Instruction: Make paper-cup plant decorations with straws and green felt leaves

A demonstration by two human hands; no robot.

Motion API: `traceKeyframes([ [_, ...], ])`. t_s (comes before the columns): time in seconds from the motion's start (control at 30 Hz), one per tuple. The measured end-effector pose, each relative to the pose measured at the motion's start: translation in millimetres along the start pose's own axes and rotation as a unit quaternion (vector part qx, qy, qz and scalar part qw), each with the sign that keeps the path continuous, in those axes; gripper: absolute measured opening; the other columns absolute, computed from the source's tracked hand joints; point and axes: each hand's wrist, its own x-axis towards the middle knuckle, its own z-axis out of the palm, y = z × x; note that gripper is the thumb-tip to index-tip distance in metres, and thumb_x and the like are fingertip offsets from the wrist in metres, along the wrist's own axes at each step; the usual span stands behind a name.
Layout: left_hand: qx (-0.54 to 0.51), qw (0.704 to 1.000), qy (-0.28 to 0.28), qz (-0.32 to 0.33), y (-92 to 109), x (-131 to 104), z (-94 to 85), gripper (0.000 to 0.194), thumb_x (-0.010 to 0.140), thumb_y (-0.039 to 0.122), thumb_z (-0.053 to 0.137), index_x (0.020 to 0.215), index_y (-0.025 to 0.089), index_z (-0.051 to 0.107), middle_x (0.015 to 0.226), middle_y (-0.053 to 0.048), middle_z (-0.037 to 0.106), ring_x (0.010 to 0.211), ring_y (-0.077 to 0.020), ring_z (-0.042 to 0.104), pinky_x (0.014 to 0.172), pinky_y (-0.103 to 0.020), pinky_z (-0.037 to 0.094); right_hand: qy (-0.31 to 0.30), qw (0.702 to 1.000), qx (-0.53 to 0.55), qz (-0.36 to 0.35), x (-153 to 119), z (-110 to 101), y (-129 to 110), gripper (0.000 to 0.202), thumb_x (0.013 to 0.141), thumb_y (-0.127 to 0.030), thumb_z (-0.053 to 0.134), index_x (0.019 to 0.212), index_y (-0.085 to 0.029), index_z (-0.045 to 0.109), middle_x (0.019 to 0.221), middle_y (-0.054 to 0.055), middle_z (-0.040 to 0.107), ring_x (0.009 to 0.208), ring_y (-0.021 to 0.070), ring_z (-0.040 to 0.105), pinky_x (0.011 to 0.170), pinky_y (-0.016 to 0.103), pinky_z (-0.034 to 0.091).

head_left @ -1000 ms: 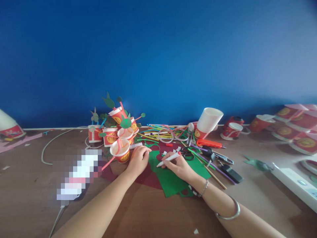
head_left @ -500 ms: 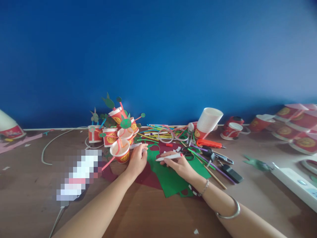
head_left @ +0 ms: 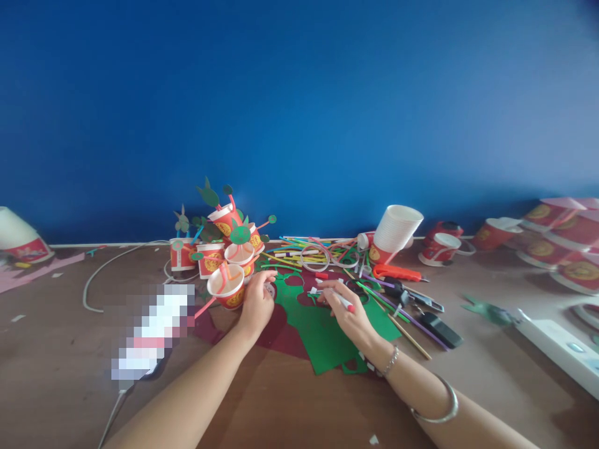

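My right hand (head_left: 344, 305) is closed on a white marker (head_left: 337, 299) with a red end, above the green paper (head_left: 322, 337). My left hand (head_left: 258, 302) rests with curled fingers beside a red and white paper cup (head_left: 226, 287); a small round piece shows by its fingers, and whether it is gripped is unclear. Dark red paper (head_left: 285, 337) lies partly under the green sheet. A red cap (head_left: 321, 275) sits just behind the sheets.
Decorated cups (head_left: 210, 259) stand behind my left hand. Colored sticks (head_left: 299, 252) lie along the wall. At the right are stacked cups (head_left: 397, 231), an orange cutter (head_left: 397, 272), keys and a power strip (head_left: 561, 355). A blurred phone-like object (head_left: 154, 330) lies left.
My right hand has turned the marker so its red end now points toward me, and its fingertips reach farther forward. The whole view has shifted slightly.
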Motion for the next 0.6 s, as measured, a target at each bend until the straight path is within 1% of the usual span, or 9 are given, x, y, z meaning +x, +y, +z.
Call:
traceKeyframes([
  [0.07, 0.0, 1.0, 0.001, 0.0, 0.3, 0.0, 0.0, 0.048, 0.066, -0.007, 0.033, 0.097, 0.02, 0.058, 0.092, -0.005, 0.063, 0.091, -0.0175, 0.06, 0.087, -0.036, 0.048, 0.018, 0.999, -0.045, -0.025, -1.7, -0.1, -1.3, 0.026, 0.086, -0.041, 0.046, 0.097, -0.022, 0.06, 0.077, 0.002, 0.063, 0.069, 0.0158, 0.056, 0.059, 0.025, 0.043],
  [0.1, 0.0, 1.0, 0.003, -0.002, 0.4, 0.0, 0.2, 0.046, 0.067, -0.006, 0.034, 0.097, 0.019, 0.059, 0.092, -0.005, 0.064, 0.09, -0.0179, 0.06, 0.086, -0.037, 0.048, 0.02, 0.997, -0.069, -0.03, -2.4, -0.1, -2.0, 0.025, 0.086, -0.04, 0.046, 0.097, -0.023, 0.06, 0.077, 0.002, 0.063, 0.068, 0.0155, 0.056, 0.058, 0.024, 0.043],
  [0.2, 0.004, 1.0, 0.006, -0.006, 0.8, 0.2, 0.8, 0.038, 0.071, -0.001, 0.037, 0.094, 0.019, 0.059, 0.089, -0.005, 0.064, 0.089, -0.0189, 0.061, 0.085, -0.038, 0.048, 0.008, 0.991, -0.13, -0.031, -3.6, 0.1, -4.0, 0.021, 0.086, -0.039, 0.045, 0.095, -0.026, 0.059, 0.078, 0.001, 0.064, 0.063, 0.0158, 0.056, 0.054, 0.024, 0.04],
  [0.3, -0.001, 1.0, 0.003, -0.007, 1.7, 0.5, 1.0, 0.032, 0.074, 0.003, 0.04, 0.093, 0.019, 0.059, 0.086, -0.005, 0.065, 0.087, -0.0183, 0.062, 0.082, -0.035, 0.05, 0.007, 0.987, -0.154, -0.043, -4.0, 0.3, -4.7, 0.02, 0.086, -0.038, 0.044, 0.094, -0.026, 0.058, 0.075, 0.001, 0.064, 0.063, 0.0168, 0.056, 0.052, 0.024, 0.039],
  [0.47, -0.012, 0.999, -0.04, -0.012, 5.6, 1.4, -0.9, 0.028, 0.075, 0.004, 0.04, 0.09, 0.019, 0.059, 0.084, -0.005, 0.067, 0.083, -0.0168, 0.064, 0.076, -0.032, 0.051, 0.021, 0.987, -0.147, -0.054, -5.1, 0.2, -4.8, 0.02, 0.087, -0.037, 0.044, 0.094, -0.025, 0.058, 0.069, 0.001, 0.061, 0.059, 0.0156, 0.054, 0.051, 0.023, 0.038],
  [0.53, 0.001, 0.998, -0.054, -0.015, 7.5, 1.7, -1.8, 0.028, 0.075, 0.004, 0.04, 0.088, 0.019, 0.06, 0.084, -0.004, 0.068, 0.083, -0.0173, 0.064, 0.076, -0.032, 0.051, 0.03, 0.991, -0.119, -0.059, -5.8, 0.2, -5.9, 0.022, 0.087, -0.038, 0.044, 0.095, -0.023, 0.058, 0.068, 0.0, 0.059, 0.057, 0.0144, 0.052, 0.051, 0.023, 0.038],
  [0.6, 0.024, 0.998, -0.061, -0.02, 9.1, 2.0, -2.2, 0.027, 0.076, 0.005, 0.041, 0.087, 0.019, 0.061, 0.083, -0.004, 0.069, 0.084, -0.0178, 0.064, 0.078, -0.033, 0.05, 0.029, 0.994, -0.077, -0.068, -6.8, 0.3, -7.9, 0.025, 0.087, -0.04, 0.044, 0.088, -0.021, 0.06, 0.065, 0.0, 0.057, 0.056, 0.0132, 0.05, 0.051, 0.023, 0.037],
])
